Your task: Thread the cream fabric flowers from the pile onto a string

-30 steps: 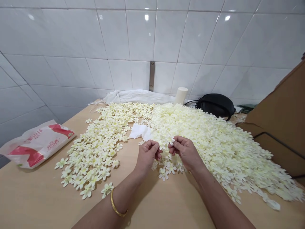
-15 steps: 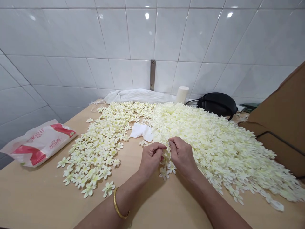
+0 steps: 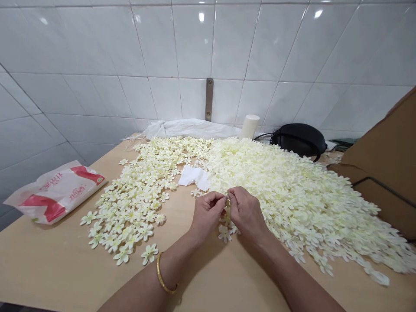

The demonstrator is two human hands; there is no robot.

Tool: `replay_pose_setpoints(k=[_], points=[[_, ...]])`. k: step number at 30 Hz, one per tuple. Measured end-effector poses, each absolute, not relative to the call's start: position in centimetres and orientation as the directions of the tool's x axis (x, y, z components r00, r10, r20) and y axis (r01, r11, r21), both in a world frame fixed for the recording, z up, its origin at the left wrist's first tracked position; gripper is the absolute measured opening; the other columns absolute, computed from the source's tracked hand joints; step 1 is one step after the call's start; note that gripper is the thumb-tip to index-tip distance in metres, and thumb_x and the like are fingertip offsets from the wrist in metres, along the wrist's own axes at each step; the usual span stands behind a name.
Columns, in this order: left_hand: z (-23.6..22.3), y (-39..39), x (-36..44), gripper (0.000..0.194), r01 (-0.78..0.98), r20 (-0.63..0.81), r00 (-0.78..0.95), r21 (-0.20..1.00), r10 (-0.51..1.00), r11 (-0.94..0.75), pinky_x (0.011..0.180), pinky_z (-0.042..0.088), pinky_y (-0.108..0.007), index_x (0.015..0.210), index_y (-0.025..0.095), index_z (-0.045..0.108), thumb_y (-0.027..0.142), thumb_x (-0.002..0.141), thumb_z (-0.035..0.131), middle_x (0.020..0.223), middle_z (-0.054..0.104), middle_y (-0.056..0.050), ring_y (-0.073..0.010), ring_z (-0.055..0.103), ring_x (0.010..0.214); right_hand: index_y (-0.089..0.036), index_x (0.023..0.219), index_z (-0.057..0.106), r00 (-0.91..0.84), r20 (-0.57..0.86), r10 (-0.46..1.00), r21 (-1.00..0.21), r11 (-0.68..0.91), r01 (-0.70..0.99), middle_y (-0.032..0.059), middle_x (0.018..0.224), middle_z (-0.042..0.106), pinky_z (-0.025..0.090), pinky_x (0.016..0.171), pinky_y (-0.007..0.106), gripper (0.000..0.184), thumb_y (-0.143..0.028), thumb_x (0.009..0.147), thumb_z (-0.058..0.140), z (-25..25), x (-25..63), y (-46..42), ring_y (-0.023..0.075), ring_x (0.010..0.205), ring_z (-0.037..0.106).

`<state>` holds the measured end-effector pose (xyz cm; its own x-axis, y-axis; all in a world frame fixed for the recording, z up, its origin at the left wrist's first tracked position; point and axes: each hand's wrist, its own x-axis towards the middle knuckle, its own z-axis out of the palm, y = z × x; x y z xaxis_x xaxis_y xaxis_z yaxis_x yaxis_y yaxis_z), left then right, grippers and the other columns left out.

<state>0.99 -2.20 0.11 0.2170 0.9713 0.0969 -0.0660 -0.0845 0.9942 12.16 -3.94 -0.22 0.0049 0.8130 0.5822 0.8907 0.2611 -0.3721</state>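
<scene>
Drawn closer, left hand (image 3: 209, 212) and right hand (image 3: 246, 212) pinch this side of the paper (image 3: 194, 177), on what I can't tell; right of it, flower pile (image 3: 305, 195) lies nearer right hand.

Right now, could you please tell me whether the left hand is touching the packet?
Apart: the head view shows flowers and a strip of table between the left hand and the packet.
</scene>
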Motion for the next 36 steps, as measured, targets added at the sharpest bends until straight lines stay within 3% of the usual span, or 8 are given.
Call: replay_pose_setpoints(k=[7, 14, 19, 23, 27, 31, 34, 36], points=[[0.1, -2.2, 0.9, 0.015, -0.062, 0.068, 0.217, 0.997, 0.974, -0.056, 0.045, 0.038, -0.019, 0.053, 0.014, 0.055, 0.021, 0.065, 0.052, 0.042, 0.048, 0.004, -0.0078, 0.046, 0.042, -0.016, 0.068, 0.053, 0.062, 0.554, 0.830, -0.454, 0.239, 0.859, 0.0033, 0.059, 0.056, 0.036, 0.050, 0.023, 0.020, -0.016, 0.079, 0.036, 0.2, 12.5, -3.8, 0.0133, 0.051, 0.049], [0.0, -1.8, 0.8, 0.016, -0.075, 0.046, 0.143, 0.997, 0.989, -0.035, 0.044, 0.037, -0.018, 0.053, 0.014, 0.053, 0.023, 0.066, 0.053, 0.041, 0.048, 0.005, -0.0067, 0.045, 0.039, -0.017, 0.070, 0.053, 0.271, 0.609, 0.746, -0.595, 0.203, 0.777, 0.0030, 0.061, 0.056, 0.040, 0.051, 0.024, 0.015, -0.019, 0.079, 0.042, 1.2, 14.0, -3.6, 0.0139, 0.054, 0.052], [0.1, -1.9, 0.7, 0.015, -0.114, 0.104, 0.188, 0.990, 0.977, -0.084, 0.046, 0.038, -0.019, 0.058, 0.014, 0.056, 0.025, 0.068, 0.054, 0.043, 0.049, 0.004, -0.0078, 0.046, 0.042, -0.015, 0.087, 0.057, -0.064, 0.635, 0.770, -0.538, 0.499, 0.679, 0.0058, 0.076, 0.060, 0.046, 0.060, 0.025, 0.014, -0.015, 0.079, 0.046, 1.7, 13.2, -4.2, 0.0143, 0.067, 0.056], [0.2, -2.1, 0.5, 0.015, -0.106, 0.159, 0.238, 0.985, 0.958, -0.137, 0.048, 0.039, -0.020, 0.060, 0.015, 0.058, 0.025, 0.069, 0.053, 0.044, 0.051, 0.003, -0.0084, 0.047, 0.043, -0.016, 0.086, 0.059, -0.175, 0.572, 0.801, -0.555, 0.536, 0.637, 0.0063, 0.078, 0.060, 0.046, 0.063, 0.025, 0.018, -0.013, 0.081, 0.042, 1.4, 13.0, -4.0, 0.0139, 0.069, 0.057], [0.3, -2.2, 0.6, 0.016, -0.073, 0.162, 0.252, 0.986, 0.954, -0.148, 0.048, 0.040, -0.020, 0.057, 0.015, 0.056, 0.023, 0.070, 0.051, 0.045, 0.050, 0.003, -0.0086, 0.048, 0.044, -0.016, 0.079, 0.059, -0.141, 0.557, 0.818, -0.565, 0.498, 0.658, 0.0046, 0.072, 0.061, 0.045, 0.059, 0.024, 0.021, -0.013, 0.083, 0.039, 1.1, 13.1, -3.8, 0.0131, 0.064, 0.056], [0.2, -2.0, 0.7, 0.016, -0.054, 0.125, 0.212, 0.992, 0.969, -0.116, 0.047, 0.038, -0.019, 0.055, 0.015, 0.054, 0.022, 0.068, 0.053, 0.043, 0.049, 0.004, -0.0077, 0.046, 0.042, -0.015, 0.075, 0.058, 0.105, 0.605, 0.789, -0.540, 0.309, 0.783, 0.0031, 0.061, 0.057, 0.042, 0.051, 0.025, 0.019, -0.016, 0.082, 0.040, 1.1, 13.9, -3.5, 0.0138, 0.054, 0.053], [0.1, -1.8, 0.7, 0.016, -0.082, 0.114, 0.156, 0.991, 0.981, -0.102, 0.048, 0.039, -0.019, 0.055, 0.015, 0.054, 0.024, 0.068, 0.055, 0.043, 0.049, 0.004, -0.0074, 0.046, 0.042, -0.015, 0.081, 0.058, 0.263, 0.664, 0.700, -0.490, 0.142, 0.860, 0.0073, 0.071, 0.059, 0.042, 0.053, 0.028, 0.018, -0.017, 0.080, 0.040, 1.3, 14.9, -3.3, 0.0174, 0.062, 0.055], [0.2, -1.8, 0.6, 0.016, -0.110, 0.116, 0.132, 0.989, 0.984, -0.102, 0.048, 0.040, -0.020, 0.056, 0.015, 0.054, 0.026, 0.068, 0.055, 0.044, 0.049, 0.004, -0.0075, 0.046, 0.043, -0.013, 0.090, 0.057, 0.286, 0.689, 0.666, -0.473, 0.114, 0.874, 0.0106, 0.083, 0.059, 0.043, 0.057, 0.030, 0.020, -0.017, 0.079, 0.041, 1.4, 15.1, -3.3, 0.0185, 0.068, 0.055]])
